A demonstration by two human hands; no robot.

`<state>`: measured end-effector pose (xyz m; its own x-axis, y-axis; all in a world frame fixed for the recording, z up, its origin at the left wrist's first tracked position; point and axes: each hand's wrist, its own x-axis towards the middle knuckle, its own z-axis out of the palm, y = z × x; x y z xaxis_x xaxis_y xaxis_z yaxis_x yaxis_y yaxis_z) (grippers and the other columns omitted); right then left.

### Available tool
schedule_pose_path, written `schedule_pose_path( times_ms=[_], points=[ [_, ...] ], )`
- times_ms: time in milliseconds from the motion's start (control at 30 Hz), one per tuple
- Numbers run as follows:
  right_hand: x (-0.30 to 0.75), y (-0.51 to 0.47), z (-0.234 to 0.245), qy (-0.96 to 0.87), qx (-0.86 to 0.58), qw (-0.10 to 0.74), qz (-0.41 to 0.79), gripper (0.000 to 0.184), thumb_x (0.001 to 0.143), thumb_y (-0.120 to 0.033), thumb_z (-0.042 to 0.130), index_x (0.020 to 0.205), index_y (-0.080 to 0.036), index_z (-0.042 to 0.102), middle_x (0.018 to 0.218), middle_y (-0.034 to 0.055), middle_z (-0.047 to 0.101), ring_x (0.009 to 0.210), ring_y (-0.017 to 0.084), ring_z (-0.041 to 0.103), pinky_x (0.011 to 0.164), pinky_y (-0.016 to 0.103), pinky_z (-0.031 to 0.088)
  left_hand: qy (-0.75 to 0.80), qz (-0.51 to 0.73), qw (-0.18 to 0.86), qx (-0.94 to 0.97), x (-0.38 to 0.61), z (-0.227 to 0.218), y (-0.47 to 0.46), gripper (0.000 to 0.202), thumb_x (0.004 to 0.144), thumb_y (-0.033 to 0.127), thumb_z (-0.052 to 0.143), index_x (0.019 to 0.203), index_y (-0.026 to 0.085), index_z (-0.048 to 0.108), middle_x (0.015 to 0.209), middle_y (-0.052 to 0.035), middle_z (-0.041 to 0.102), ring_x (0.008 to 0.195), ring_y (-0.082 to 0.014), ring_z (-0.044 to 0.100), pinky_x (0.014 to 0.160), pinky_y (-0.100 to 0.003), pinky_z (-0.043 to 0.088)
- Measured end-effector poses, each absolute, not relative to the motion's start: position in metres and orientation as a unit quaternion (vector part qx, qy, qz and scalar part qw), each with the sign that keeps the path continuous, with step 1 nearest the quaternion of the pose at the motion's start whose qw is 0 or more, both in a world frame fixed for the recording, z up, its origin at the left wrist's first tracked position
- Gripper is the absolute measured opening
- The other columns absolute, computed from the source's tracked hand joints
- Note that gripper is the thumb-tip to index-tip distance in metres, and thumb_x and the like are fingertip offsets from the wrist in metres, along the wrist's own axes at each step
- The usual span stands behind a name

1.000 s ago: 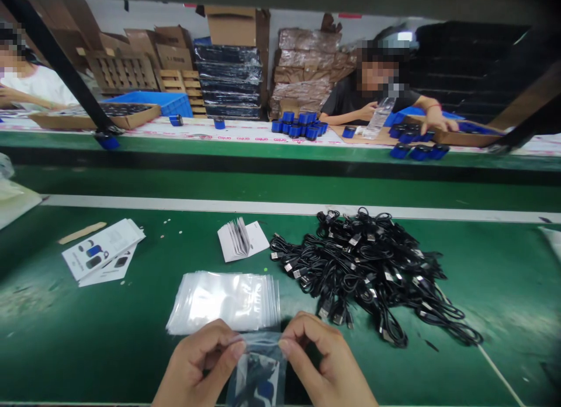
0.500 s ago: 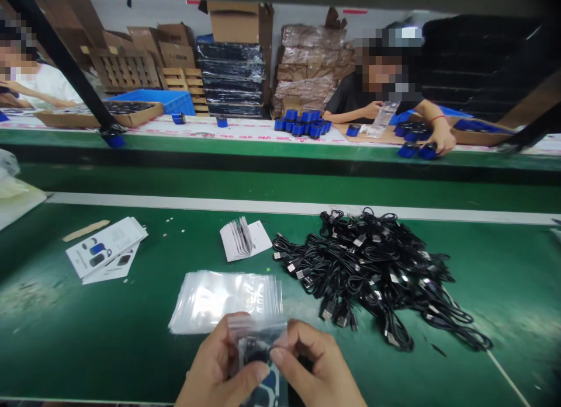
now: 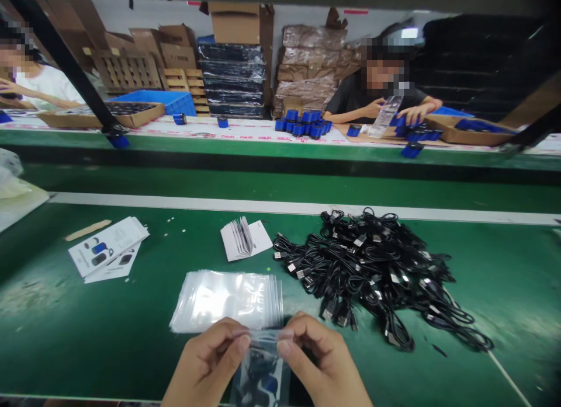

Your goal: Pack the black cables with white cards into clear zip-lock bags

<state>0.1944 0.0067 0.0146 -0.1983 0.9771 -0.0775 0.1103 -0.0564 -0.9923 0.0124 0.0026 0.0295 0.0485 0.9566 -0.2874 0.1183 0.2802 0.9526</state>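
Observation:
A clear zip bag (image 3: 262,372) hangs between my hands at the front edge of the green bench, with a printed card and something dark inside. My left hand (image 3: 214,357) pinches the bag's top left corner between thumb and fingers. At the top right corner my right hand (image 3: 318,357) pinches it the same way. Just beyond them lies a stack of empty clear bags (image 3: 223,299). To the right spreads a large heap of bundled black USB cables (image 3: 368,267). Small folded leaflets (image 3: 239,240) stand behind the bags.
Printed cards (image 3: 107,249) and a tan strip (image 3: 89,229) lie at left. Across the bench, a co-worker's hand (image 3: 416,112) touches blue round items beside a plastic bottle (image 3: 386,116). Another person (image 3: 48,86) sits far left. A dark slanted post (image 3: 74,68) rises at left.
My fingers have moved from the bag's middle and side to its two top corners, and the bag now hangs flatter. The co-worker's hand has moved back from the ledge's front edge.

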Motion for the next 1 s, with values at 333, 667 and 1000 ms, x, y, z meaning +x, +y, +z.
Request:
schedule_pose_path(
  times_ms=[333, 667, 1000],
  points=[
    [0.191, 0.005, 0.013, -0.609, -0.494, 0.367, 0.5, 0.012, 0.082, -0.022, 0.057, 0.074, -0.018, 0.065, 0.069, 0.0014, 0.059, 0.063, 0.015, 0.056, 0.059, 0.025, 0.044, 0.561, 0.371, 0.515, 0.531, 0.018, 0.017, -0.002, 0.017, 0.076, 0.035, 0.066, 0.068, 0.022, 0.073, 0.065, -0.0001, 0.062, 0.06, -0.0137, 0.059, 0.054, -0.019, 0.044],
    [0.195, 0.003, 0.013, -0.657, -0.484, 0.343, 0.466, 0.013, 0.083, -0.019, 0.054, 0.073, -0.018, 0.062, 0.07, 0.0024, 0.06, 0.063, 0.015, 0.058, 0.058, 0.024, 0.045, 0.563, 0.372, 0.49, 0.552, 0.023, 0.025, -0.004, 0.018, 0.077, 0.03, 0.064, 0.061, 0.021, 0.065, 0.063, 0.0016, 0.058, 0.057, -0.012, 0.057, 0.052, -0.017, 0.045],
    [0.203, 0.005, 0.011, -0.632, -0.49, 0.376, 0.468, 0.021, 0.083, -0.026, 0.059, 0.063, -0.019, 0.057, 0.063, -0.0003, 0.058, 0.058, 0.014, 0.056, 0.056, 0.024, 0.043, 0.566, 0.363, 0.521, 0.525, 0.014, 0.019, -0.002, 0.029, 0.08, 0.044, 0.063, 0.063, 0.02, 0.062, 0.061, 0.003, 0.057, 0.057, -0.0123, 0.052, 0.054, -0.019, 0.041]
  ],
)
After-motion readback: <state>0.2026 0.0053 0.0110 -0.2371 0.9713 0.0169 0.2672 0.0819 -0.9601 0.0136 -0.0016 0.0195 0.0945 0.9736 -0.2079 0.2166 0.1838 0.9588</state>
